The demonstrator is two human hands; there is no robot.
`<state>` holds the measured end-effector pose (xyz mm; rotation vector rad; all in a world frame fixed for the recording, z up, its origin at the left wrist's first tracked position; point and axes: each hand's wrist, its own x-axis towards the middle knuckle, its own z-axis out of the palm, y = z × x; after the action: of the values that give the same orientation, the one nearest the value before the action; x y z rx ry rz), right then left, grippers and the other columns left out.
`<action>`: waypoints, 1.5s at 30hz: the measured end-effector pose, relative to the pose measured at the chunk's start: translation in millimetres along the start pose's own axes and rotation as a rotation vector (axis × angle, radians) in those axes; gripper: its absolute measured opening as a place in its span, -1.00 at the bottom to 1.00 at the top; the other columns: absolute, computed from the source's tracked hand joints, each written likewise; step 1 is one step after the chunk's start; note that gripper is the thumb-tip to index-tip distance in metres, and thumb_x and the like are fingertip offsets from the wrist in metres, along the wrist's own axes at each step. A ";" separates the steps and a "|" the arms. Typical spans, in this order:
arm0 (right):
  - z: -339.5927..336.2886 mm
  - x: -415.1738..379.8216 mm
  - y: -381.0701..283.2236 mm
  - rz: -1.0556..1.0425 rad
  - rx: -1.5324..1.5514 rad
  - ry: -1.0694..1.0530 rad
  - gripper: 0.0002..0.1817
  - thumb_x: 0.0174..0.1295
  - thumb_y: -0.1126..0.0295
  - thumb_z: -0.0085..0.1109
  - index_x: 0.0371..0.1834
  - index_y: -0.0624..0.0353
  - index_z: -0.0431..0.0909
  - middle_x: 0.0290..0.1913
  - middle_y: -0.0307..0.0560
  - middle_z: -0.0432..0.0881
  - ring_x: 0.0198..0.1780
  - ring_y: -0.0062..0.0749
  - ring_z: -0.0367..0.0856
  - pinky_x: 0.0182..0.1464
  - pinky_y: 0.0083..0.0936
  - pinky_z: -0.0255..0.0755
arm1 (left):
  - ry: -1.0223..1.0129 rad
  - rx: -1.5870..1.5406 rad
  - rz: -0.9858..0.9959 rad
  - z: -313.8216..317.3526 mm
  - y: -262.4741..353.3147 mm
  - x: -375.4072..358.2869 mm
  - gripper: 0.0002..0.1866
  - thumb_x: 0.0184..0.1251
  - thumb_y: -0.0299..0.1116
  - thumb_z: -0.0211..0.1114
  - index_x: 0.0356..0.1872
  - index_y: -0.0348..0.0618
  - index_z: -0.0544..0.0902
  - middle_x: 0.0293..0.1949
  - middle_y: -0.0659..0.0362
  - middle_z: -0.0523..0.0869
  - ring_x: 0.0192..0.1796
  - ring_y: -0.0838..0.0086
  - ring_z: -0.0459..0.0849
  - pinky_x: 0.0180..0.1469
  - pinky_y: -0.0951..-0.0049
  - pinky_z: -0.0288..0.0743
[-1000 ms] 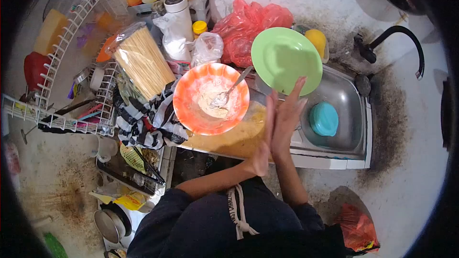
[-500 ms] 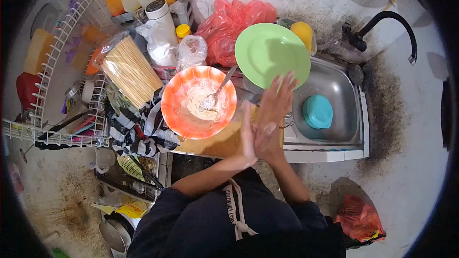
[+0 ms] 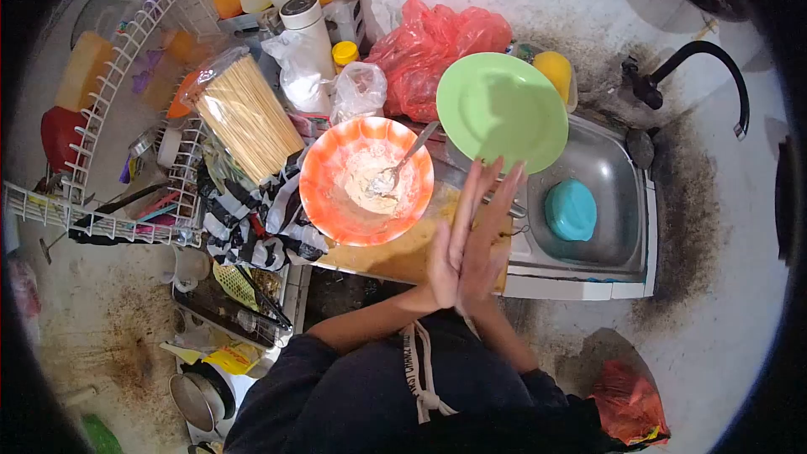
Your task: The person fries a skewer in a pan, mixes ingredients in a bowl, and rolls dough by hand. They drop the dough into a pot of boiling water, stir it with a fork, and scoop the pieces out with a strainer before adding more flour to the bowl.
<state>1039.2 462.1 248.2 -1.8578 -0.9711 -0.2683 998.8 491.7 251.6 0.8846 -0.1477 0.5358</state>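
My left hand [image 3: 449,256] and my right hand [image 3: 487,244] are pressed palm to palm in front of my body, fingers stretched out and pointing away from me. Nothing shows between them. To their left, an orange and white bowl [image 3: 324,217] holds pale flour-like powder with a metal spoon [image 3: 416,143] resting in it. Beyond my fingertips lies a green plate [image 3: 492,101], partly over the sink's edge. Below both hands is the yellowish board or counter top [image 3: 395,261].
A sink [image 3: 618,160] with a turquoise container [image 3: 572,210] and a black faucet [image 3: 702,50] is on the right. Skewers in plastic [image 3: 244,118], a red bag [image 3: 429,42] and a white bottle [image 3: 304,21] stand behind. A wire rack [image 3: 92,130] is at left.
The view has shifted, so the counter items appear slightly farther right. My hands, still together, have turned more edge-on, and the fingers of both now show side by side.
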 end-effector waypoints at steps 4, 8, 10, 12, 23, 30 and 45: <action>2.4 13.4 -28.4 0.033 0.038 -0.214 -0.28 0.23 -0.03 -0.45 0.32 0.24 -0.29 0.36 0.12 -0.40 0.35 0.03 -0.50 0.30 -0.16 -0.55 | 0.040 0.066 0.182 -8.4 16.7 23.6 -0.26 0.23 0.17 -0.49 0.31 -0.12 -0.27 0.35 0.08 -0.25 0.38 0.31 -0.30 0.32 0.31 -0.46; 10.7 14.4 -22.2 -0.015 0.200 -0.129 -0.28 0.13 0.23 -0.17 0.31 0.26 -0.22 0.34 0.21 -0.35 0.33 0.20 -0.49 0.29 -0.08 -0.48 | 0.092 0.246 0.221 -10.4 -10.7 -12.2 -0.27 0.25 0.13 -0.46 0.30 -0.15 -0.26 0.34 0.06 -0.25 0.38 0.32 -0.29 0.32 0.31 -0.44; 14.8 21.5 -16.5 -0.085 0.193 -0.024 -0.26 0.08 0.29 -0.11 0.31 0.27 -0.20 0.35 0.19 -0.31 0.34 0.18 -0.45 0.29 -0.06 -0.40 | 0.306 0.324 0.074 -6.0 4.2 -15.3 -0.22 0.20 0.20 -0.38 0.31 -0.09 -0.26 0.35 0.10 -0.25 0.38 0.28 -0.31 0.32 0.32 -0.39; 9.7 14.5 -32.5 -0.101 -0.107 -0.113 -0.26 0.11 0.22 -0.10 0.31 0.23 -0.18 0.34 0.19 -0.31 0.34 0.18 -0.41 0.29 -0.08 -0.36 | 0.298 0.168 0.060 -12.0 17.9 -2.8 -0.23 0.21 0.19 -0.36 0.31 -0.08 -0.27 0.35 0.10 -0.27 0.38 0.27 -0.30 0.32 0.30 -0.37; 3.9 22.6 -32.1 -0.293 -0.087 -0.461 -0.05 -0.03 -0.42 -0.63 0.29 0.08 0.01 0.32 0.30 -0.23 0.31 0.33 -0.32 0.18 0.20 -0.51 | 0.134 -0.454 -0.102 -24.4 -7.3 -22.0 -0.11 -0.02 0.46 -0.32 0.31 0.23 -0.17 0.34 0.14 -0.09 0.36 0.21 -0.09 0.26 0.00 -0.16; 20.0 -2.7 -11.9 -0.739 -0.098 -0.304 -0.18 0.00 -0.31 -0.30 0.21 0.05 0.21 0.28 0.22 0.02 0.32 0.08 -0.08 0.14 0.31 -0.44 | 0.039 -0.329 -0.101 -53.1 -0.7 -31.5 -0.33 0.20 0.14 -0.20 0.30 0.16 -0.06 0.33 0.12 -0.07 0.33 0.19 0.01 0.25 0.06 -0.01; 67.9 65.5 21.0 -0.721 -0.500 -0.958 -0.85 -0.06 0.38 0.07 -0.38 0.07 0.55 -0.40 -0.17 0.51 -0.30 -0.30 0.53 -0.21 -0.40 0.39 | -0.066 0.917 -0.366 -90.4 110.4 -85.1 -0.77 0.18 -0.42 0.12 -0.13 -0.20 0.52 -0.21 0.15 0.60 -0.17 0.40 0.58 -0.08 0.47 0.39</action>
<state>1082.1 548.1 237.7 -2.0104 -2.4189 -0.0152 861.7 585.0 242.5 1.7788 0.2238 0.2089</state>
